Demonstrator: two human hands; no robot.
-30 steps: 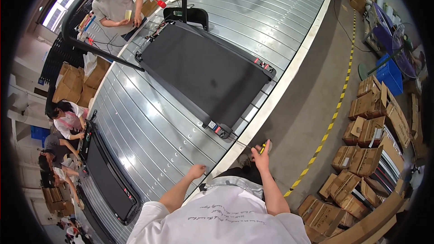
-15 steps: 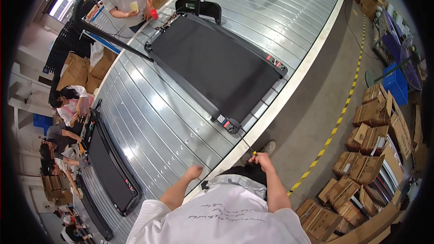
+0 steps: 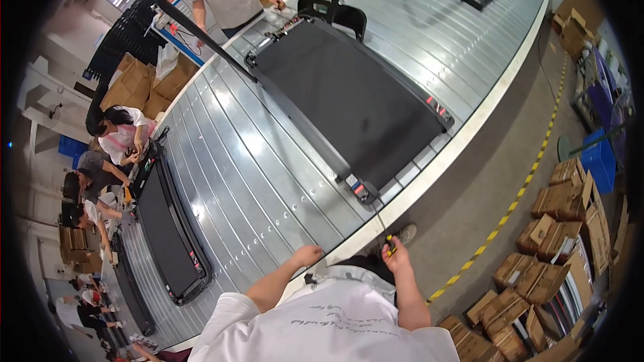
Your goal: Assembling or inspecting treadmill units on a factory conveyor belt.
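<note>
Treadmill [image 3: 349, 94] lies beyond both hands; right hand [image 3: 396, 259] grips yellow tool [image 3: 390, 244].

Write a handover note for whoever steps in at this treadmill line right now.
Left hand: loosely closed, holding nothing, resting at the near edge of the metal conveyor.
Right hand: closed on a small yellow-tipped tool, just off the conveyor's edge.
The black treadmill lies flat on the conveyor ahead; its near corner with the red parts is closest to both hands, and a thin cable runs from it toward the right hand.
Done: cannot tell.
Left: neither hand touches the treadmill yet.
</note>
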